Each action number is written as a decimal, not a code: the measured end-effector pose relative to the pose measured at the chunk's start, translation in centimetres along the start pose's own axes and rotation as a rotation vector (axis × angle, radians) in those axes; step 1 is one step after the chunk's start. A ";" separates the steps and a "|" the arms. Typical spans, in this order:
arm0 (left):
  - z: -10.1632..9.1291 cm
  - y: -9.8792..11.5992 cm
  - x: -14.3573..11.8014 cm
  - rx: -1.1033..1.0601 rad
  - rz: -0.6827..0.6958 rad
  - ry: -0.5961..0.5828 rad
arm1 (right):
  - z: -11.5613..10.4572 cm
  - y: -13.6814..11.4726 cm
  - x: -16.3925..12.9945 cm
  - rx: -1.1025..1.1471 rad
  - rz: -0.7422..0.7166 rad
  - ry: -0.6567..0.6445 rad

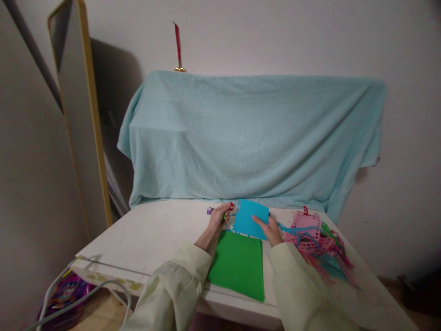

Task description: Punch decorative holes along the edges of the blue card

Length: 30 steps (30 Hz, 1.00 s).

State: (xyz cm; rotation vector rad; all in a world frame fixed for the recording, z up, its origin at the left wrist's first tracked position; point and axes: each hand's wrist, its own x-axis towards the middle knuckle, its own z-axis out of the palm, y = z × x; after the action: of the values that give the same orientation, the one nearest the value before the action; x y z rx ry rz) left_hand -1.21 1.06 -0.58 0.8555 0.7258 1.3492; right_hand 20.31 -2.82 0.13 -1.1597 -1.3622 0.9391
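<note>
My right hand grips a blue sheet of paper by its right side, thumb on top. Small cut-outs run along the sheet's left and bottom edges. My left hand is closed at the sheet's left edge around a small green and red thing, mostly hidden by the fingers; it looks like a craft punch. Just left of that hand lies a small purple thing, perhaps another punch. Below both hands, a green sheet lies flat at the table's front edge.
Pink, blue and green perforated paper strips lie heaped on the right of the white table. Light blue cloth drapes behind it. A yellow-framed mirror leans at left. Cables hang by the front left corner, near a shiny purple bag.
</note>
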 end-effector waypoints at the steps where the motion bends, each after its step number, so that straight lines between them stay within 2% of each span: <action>1: 0.1 0.0 -0.1 0.053 0.011 0.005 | 0.0 0.0 0.0 0.010 0.005 -0.009; 8: 0.1 0.0 -0.1 0.240 0.105 0.075 | 0.1 0.2 0.0 0.053 0.044 -0.062; 12: 0.4 0.2 -0.3 0.321 0.124 0.065 | 0.1 0.7 0.2 0.039 0.083 -0.069; 21: 0.8 0.1 -0.6 0.318 0.178 0.013 | 0.4 0.4 0.0 0.052 0.097 -0.143; 30: 0.1 -0.2 -0.1 0.414 0.188 0.095 | 0.4 0.4 0.1 0.037 0.092 -0.090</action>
State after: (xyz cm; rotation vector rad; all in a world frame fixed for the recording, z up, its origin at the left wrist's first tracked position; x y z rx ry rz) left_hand -1.02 0.90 -0.65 1.2168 1.0419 1.4362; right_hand 19.94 -2.57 -0.28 -1.1719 -1.3669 1.0892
